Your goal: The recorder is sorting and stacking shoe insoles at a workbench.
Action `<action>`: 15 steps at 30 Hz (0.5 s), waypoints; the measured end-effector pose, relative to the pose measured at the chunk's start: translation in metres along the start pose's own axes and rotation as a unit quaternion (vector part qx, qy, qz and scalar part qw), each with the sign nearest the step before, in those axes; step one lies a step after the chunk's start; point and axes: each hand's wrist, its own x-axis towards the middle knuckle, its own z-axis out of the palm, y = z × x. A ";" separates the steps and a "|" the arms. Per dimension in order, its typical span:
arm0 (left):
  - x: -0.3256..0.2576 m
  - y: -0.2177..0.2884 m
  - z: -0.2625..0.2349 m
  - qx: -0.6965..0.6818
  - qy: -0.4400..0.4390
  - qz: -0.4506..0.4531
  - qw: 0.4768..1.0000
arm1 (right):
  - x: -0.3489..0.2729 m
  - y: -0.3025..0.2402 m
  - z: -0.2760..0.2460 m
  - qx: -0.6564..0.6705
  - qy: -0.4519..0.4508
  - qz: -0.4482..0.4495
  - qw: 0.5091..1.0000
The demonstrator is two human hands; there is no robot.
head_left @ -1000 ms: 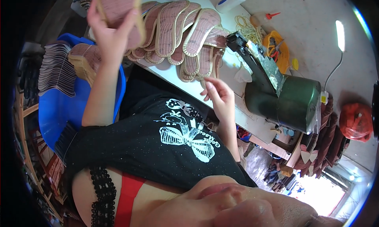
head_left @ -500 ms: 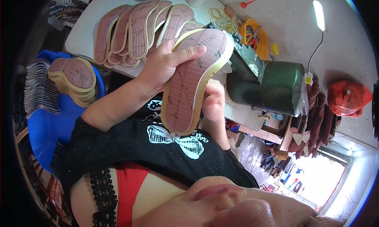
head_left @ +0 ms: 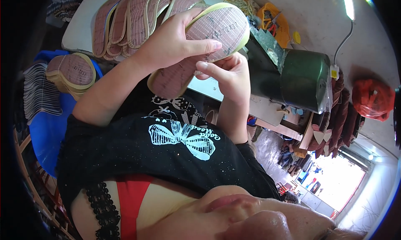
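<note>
Insole held aloft above the bench near edge. Left hand wraps it across the middle; right hand pinches its lower edge. Judged mid-inspection: row of insoles lies fanned on bench, stack waits leftward.
</note>
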 end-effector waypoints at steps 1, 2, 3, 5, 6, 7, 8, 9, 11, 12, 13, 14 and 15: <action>0.000 0.000 -0.001 0.067 0.006 0.015 0.998 | 0.000 0.003 0.004 -0.009 0.025 0.001 1.000; 0.000 0.002 -0.001 0.068 0.001 0.005 0.998 | 0.000 0.005 0.006 -0.019 0.050 0.002 0.999; 0.001 0.001 0.000 0.066 0.001 0.006 0.998 | -0.001 0.005 0.006 -0.021 0.052 0.002 0.998; 0.001 -0.004 0.002 0.120 0.010 0.037 0.992 | -0.004 0.006 0.008 -0.060 0.055 -0.043 0.996; 0.002 -0.005 0.001 0.117 0.009 0.037 0.992 | -0.003 0.007 0.013 -0.042 0.069 -0.070 0.994; 0.004 -0.006 0.001 0.030 -0.010 0.006 0.999 | -0.004 0.005 0.013 -0.044 0.072 -0.069 0.994; 0.006 -0.006 -0.001 -0.057 -0.025 -0.024 0.998 | -0.003 0.003 0.012 -0.055 0.052 -0.062 0.995; 0.005 -0.007 -0.001 -0.058 -0.022 -0.023 0.998 | -0.002 0.000 0.010 -0.066 0.032 -0.054 0.996; 0.005 -0.011 -0.001 -0.083 -0.038 -0.048 0.995 | -0.001 0.003 -0.004 -0.079 -0.013 -0.050 0.996; 0.005 -0.011 0.000 -0.084 -0.036 -0.045 0.995 | -0.001 0.004 -0.008 -0.024 -0.037 -0.062 0.997; 0.006 -0.011 0.001 -0.079 -0.039 -0.048 0.995 | 0.000 0.006 -0.012 0.032 -0.061 -0.074 0.995; 0.005 -0.010 0.002 -0.074 -0.043 -0.051 0.995 | 0.001 0.012 -0.015 0.034 -0.061 -0.088 0.994; 0.003 -0.010 0.002 -0.074 -0.041 -0.050 0.995 | 0.001 0.016 -0.014 0.032 -0.063 -0.088 0.994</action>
